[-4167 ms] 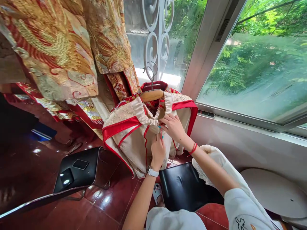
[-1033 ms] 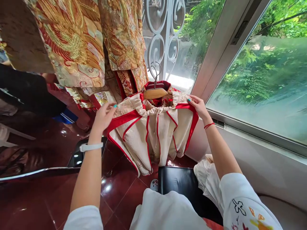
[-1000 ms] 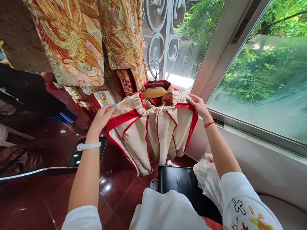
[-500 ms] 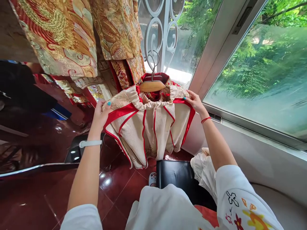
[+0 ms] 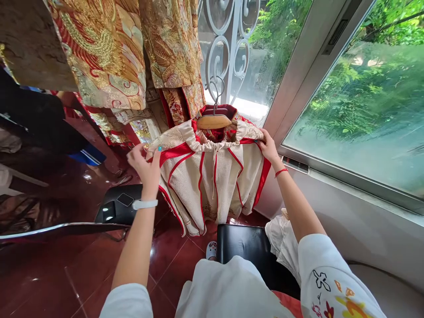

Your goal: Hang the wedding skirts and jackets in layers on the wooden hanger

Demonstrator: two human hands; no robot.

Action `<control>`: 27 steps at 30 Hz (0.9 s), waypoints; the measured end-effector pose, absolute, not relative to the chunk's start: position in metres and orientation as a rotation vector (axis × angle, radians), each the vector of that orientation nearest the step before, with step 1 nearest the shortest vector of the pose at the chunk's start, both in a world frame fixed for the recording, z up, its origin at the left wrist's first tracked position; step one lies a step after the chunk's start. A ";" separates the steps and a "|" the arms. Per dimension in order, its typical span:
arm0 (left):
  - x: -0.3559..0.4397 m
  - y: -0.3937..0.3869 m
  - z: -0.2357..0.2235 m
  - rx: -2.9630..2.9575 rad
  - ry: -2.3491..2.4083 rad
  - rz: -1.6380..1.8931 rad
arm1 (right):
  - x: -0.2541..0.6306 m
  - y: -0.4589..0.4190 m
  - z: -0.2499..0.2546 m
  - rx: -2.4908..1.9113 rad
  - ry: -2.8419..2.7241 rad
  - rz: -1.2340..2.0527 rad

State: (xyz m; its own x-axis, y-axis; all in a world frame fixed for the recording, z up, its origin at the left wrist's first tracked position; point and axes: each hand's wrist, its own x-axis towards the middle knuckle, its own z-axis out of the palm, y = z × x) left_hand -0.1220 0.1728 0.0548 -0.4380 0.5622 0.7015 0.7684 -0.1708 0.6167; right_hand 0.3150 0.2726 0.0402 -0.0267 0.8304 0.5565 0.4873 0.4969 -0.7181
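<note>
The cream cape (image 5: 224, 181) spreads across the centre of the frame, its neck by the wooden hanger (image 5: 215, 122). It looks light and soft, apt to fold; both shoulders seem the best hold. Right of centre, the right hand (image 5: 270, 150) pinches one shoulder; the left hand (image 5: 147, 170) curls at the other, its grip unclear.

Between our left hand (image 5: 143, 165) and right hand (image 5: 269, 148) we see a cream cape (image 5: 188, 181), edged red, gold embroidery on its shoulders. Our nails (image 5: 159, 149) are turquoise, our left strap (image 5: 145, 204) white, our right bracelet (image 5: 281, 172) red. Beyond the left hand, robes (image 5: 102, 53) swirl in gold and red. Below both hands the chair (image 5: 241, 242) is black, the floor (image 5: 168, 258) dark red.
</note>
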 end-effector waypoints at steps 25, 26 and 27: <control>0.026 0.100 0.018 -2.418 -2.066 -2.938 | 0.286 0.232 0.051 -1.371 -1.562 0.106; 0.030 0.093 0.018 -2.424 -2.103 -2.934 | 0.275 0.220 0.053 -1.394 -1.463 0.036; 0.034 0.086 0.018 -2.428 -2.139 -2.924 | 0.262 0.206 0.054 -1.397 -1.368 0.002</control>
